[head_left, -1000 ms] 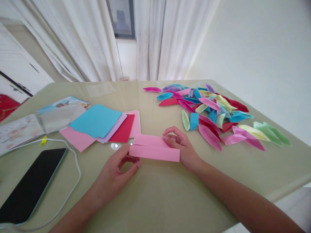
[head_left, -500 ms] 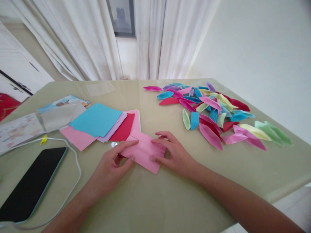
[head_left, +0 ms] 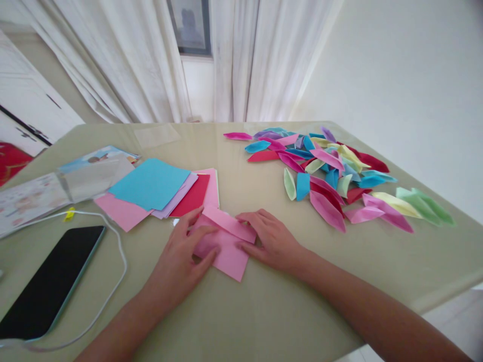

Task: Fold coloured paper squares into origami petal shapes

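Note:
A pink sheet of paper (head_left: pixel 231 256) lies on the table in front of me, its far edge folded over into a raised strip. My left hand (head_left: pixel 188 251) holds the sheet's left side, thumb and fingers pressed on it. At the right end of the folded strip, my right hand (head_left: pixel 269 239) grips the sheet between thumb and fingers. Just beyond my left hand is a stack of coloured paper, with a blue sheet (head_left: pixel 153 183) on top and a red sheet (head_left: pixel 191 196) showing beneath.
Many folded paper pieces (head_left: pixel 328 198) in several colours cover the table's (head_left: pixel 302 311) right side. On the left are a black-screened phone (head_left: pixel 53 281), a white cable (head_left: pixel 123 256) and a printed plastic packet (head_left: pixel 33 201). White curtains (head_left: pixel 241 60) hang behind the table.
The far edge of the pink sheet has been lifted and folded toward me, widening the strip. My left hand has shifted right, with its fingers further over the paper.

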Available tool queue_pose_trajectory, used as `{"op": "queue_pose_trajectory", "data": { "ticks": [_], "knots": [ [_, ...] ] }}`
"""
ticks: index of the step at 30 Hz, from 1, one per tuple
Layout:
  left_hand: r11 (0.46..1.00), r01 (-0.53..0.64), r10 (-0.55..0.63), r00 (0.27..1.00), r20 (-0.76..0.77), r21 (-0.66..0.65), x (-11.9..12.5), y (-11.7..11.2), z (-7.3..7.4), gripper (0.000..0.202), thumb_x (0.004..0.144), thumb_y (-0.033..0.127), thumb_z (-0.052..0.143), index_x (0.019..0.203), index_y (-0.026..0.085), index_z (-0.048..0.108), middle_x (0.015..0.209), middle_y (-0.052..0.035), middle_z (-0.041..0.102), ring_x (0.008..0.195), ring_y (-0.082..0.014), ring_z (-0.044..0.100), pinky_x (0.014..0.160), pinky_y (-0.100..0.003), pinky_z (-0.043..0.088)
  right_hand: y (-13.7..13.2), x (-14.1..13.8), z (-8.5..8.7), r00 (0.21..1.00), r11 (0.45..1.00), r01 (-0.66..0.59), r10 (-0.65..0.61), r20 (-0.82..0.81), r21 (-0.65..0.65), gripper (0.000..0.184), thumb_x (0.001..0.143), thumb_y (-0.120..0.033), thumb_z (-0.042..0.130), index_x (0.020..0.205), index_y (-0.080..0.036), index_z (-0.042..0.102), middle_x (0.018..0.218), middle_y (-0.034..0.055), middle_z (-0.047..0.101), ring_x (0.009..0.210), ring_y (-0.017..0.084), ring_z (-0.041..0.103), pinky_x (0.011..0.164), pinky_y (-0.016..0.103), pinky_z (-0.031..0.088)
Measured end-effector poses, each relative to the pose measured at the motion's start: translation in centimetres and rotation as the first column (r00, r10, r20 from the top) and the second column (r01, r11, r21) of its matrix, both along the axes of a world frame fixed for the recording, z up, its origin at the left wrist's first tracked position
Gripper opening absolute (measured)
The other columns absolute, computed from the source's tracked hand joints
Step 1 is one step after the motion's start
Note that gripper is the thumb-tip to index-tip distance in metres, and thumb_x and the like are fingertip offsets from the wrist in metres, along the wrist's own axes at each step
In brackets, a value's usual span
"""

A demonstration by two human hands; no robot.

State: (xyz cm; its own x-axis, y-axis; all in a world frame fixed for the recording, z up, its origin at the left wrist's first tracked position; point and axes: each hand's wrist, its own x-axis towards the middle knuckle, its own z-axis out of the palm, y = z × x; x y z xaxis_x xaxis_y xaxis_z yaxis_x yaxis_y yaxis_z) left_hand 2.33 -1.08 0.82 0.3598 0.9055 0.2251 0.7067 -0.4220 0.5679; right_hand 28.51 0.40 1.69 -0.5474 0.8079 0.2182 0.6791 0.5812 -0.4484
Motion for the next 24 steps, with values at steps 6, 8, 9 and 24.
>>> {"op": "queue_pose_trajectory", "data": {
  "ticks": [6, 8, 9, 24],
  "knots": [
    [0.985, -0.032, 0.063, 0.982, -0.18, 0.17, 0.4, -0.7, -0.3, 0.037, 0.097, 0.032, 0.064, 0.133, 0.024, 0.064, 0.148, -0.018, 0.044, 0.134, -0.0397, 0.043, 0.11, -0.069, 0.039, -0.2, 0.0, -0.2, 0.998, 0.999, 0.047, -0.047, -0.037, 0.005, 0.03, 0.104, -0.017, 0.051, 0.133, -0.021, 0.051, 0.118, 0.0099, 0.074, 0.102, 0.025, 0.071, 0.091, 0.04, 0.055],
    [0.983, -0.012, 0.045, 0.983, -0.177, 0.185, 0.3, -0.8, -0.6, 0.039, 0.099, 0.027, 0.06, 0.138, 0.024, 0.06, 0.149, -0.0182, 0.045, 0.135, -0.0387, 0.043, 0.11, -0.067, 0.04, -0.1, 0.2, -0.2, 0.991, 0.995, 0.084, -0.088, -0.099, -0.044, 0.032, 0.104, -0.016, 0.05, 0.136, -0.023, 0.049, 0.115, 0.0082, 0.074, 0.098, 0.022, 0.072, 0.087, 0.036, 0.056],
    [0.984, 0.039, -0.008, 0.984, -0.176, 0.176, 0.3, -0.7, -0.8, 0.04, 0.1, 0.021, 0.056, 0.14, 0.025, 0.059, 0.149, -0.0169, 0.047, 0.134, -0.0366, 0.044, 0.11, -0.064, 0.042, 0.0, 0.4, -0.2, 0.987, 0.993, 0.097, -0.104, -0.124, -0.063, 0.033, 0.104, -0.016, 0.051, 0.136, -0.023, 0.049, 0.115, 0.0079, 0.073, 0.096, 0.021, 0.072, 0.086, 0.035, 0.056],
    [0.922, 0.376, -0.33, 0.889, -0.318, 0.093, -1.0, 0.5, -0.1, 0.056, 0.096, 0.006, 0.045, 0.148, 0.026, 0.055, 0.147, -0.0113, 0.059, 0.138, -0.0298, 0.052, 0.114, -0.052, 0.046, 0.5, 1.0, 1.3, 0.906, 0.904, -0.422, 0.424, 0.006, -0.067, 0.03, 0.099, -0.025, 0.064, 0.128, -0.019, 0.068, 0.14, 0.0127, 0.065, 0.13, 0.025, 0.059, 0.115, 0.045, 0.045]
  ]
}}
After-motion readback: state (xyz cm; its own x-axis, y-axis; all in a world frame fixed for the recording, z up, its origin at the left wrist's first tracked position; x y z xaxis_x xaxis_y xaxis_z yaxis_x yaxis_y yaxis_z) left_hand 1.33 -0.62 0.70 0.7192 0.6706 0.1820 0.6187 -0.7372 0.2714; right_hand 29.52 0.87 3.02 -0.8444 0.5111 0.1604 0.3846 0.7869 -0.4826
